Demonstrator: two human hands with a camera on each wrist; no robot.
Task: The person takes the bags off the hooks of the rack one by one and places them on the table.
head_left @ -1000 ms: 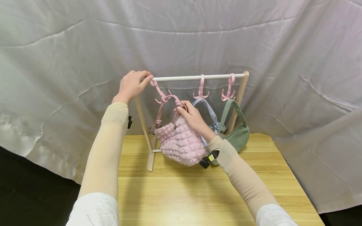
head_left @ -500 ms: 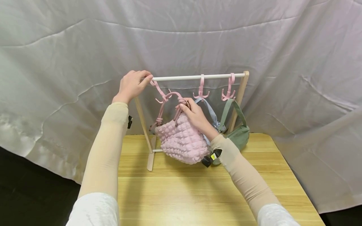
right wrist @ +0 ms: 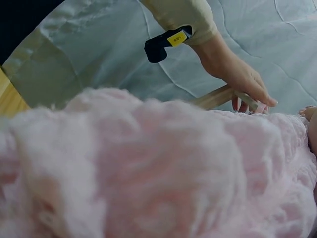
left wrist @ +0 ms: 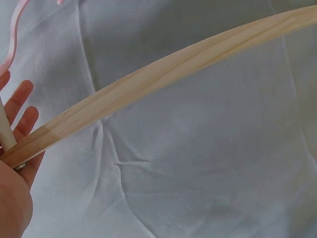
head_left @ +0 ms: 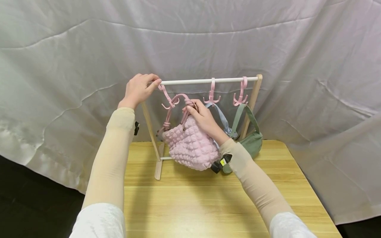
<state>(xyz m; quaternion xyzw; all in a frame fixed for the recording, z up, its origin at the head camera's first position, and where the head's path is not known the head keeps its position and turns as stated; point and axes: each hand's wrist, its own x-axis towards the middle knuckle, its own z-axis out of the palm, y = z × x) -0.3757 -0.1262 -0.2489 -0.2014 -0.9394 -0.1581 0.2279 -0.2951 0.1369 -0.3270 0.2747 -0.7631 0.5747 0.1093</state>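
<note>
At the rack's upper left corner, my left hand [head_left: 139, 89] grips the end of the white bar [head_left: 190, 82] where it meets the wooden post [left wrist: 148, 74]. Just beside its fingertips hangs a pink hook [head_left: 167, 96], tilted to the right. My right hand [head_left: 203, 116] pinches the right base of the handle [head_left: 182, 96] of a puffy pink handbag [head_left: 191, 145], holding the bag off the table. The handle's loop overlaps the hook's prongs; whether a prong carries it I cannot tell. In the right wrist view the bag's blurred fabric [right wrist: 163, 163] hides most of the right hand.
Two more pink hooks, one mid-bar [head_left: 212, 94] and one at the right [head_left: 240, 94], hang from the bar. They carry a light blue bag [head_left: 221, 115], partly hidden, and a green bag [head_left: 251, 144]. Below is a wooden table [head_left: 184, 205]; behind hangs a grey curtain [head_left: 190, 49].
The right hand and pink handbag first moved slightly right and up, then a little left and up. The handle's loop now stands higher against the hook. The left hand stays on the rack's corner.
</note>
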